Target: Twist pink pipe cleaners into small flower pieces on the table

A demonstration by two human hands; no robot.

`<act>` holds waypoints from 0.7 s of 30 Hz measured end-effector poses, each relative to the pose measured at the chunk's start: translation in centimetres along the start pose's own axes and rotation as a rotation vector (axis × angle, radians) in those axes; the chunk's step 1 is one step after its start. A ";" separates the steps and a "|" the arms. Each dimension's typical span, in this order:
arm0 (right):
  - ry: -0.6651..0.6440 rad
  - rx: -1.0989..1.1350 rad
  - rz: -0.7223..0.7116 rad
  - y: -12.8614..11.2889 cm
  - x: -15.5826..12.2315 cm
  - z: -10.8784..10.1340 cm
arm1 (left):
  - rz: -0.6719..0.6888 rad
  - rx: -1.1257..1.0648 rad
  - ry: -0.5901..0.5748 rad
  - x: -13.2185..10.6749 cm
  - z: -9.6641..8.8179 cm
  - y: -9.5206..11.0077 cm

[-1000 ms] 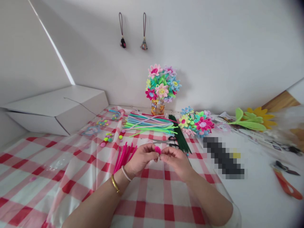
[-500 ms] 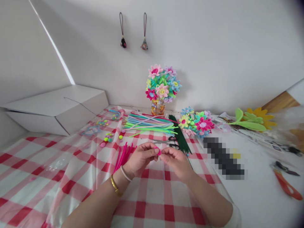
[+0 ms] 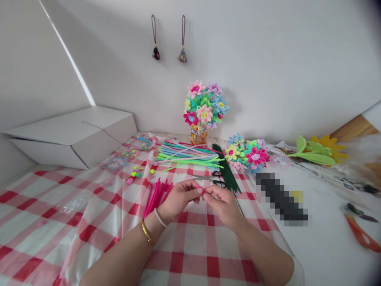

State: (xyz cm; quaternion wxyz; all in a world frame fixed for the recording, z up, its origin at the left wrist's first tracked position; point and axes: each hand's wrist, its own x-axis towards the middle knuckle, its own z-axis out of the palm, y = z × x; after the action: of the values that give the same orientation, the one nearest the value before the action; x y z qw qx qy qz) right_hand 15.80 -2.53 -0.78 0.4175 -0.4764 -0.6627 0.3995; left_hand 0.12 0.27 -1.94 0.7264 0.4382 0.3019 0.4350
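Note:
Over the checked tablecloth, my left hand and my right hand meet fingertip to fingertip. Both pinch a small bright pink pipe cleaner piece, mostly covered by the fingers. Loose pink pipe cleaners lie just left of my left hand. Behind my hands are black-handled scissors and a bundle of dark green stems. Farther back lies a pile of blue, green and pale pink pipe cleaners.
A jar of fuzzy flowers stands by the wall. More fuzzy flowers lie right of the stems. Small pom-poms are scattered left. A white box sits at the back left, an orange-handled tool far right.
The whole view has shifted slightly. Both hands stay together on the pink piece, with only a slight change in the fingertips around it.

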 end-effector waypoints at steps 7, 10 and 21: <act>-0.005 0.289 0.155 0.6 0.4 0.2 | -0.019 -0.060 0.012 0.1 -0.1 0.1; 0.014 0.441 0.184 1.3 0.6 0.4 | -0.038 -0.067 0.016 0.0 -0.1 0.2; 0.017 0.390 0.187 1.6 0.8 0.1 | -0.058 -0.076 0.032 0.3 -0.4 -0.3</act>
State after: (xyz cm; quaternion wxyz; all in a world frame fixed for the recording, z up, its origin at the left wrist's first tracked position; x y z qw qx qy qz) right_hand 16.05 -1.42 -2.11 0.4686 -0.4492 -0.5221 0.5532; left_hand 0.02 0.60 -2.35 0.7498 0.3945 0.3091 0.4320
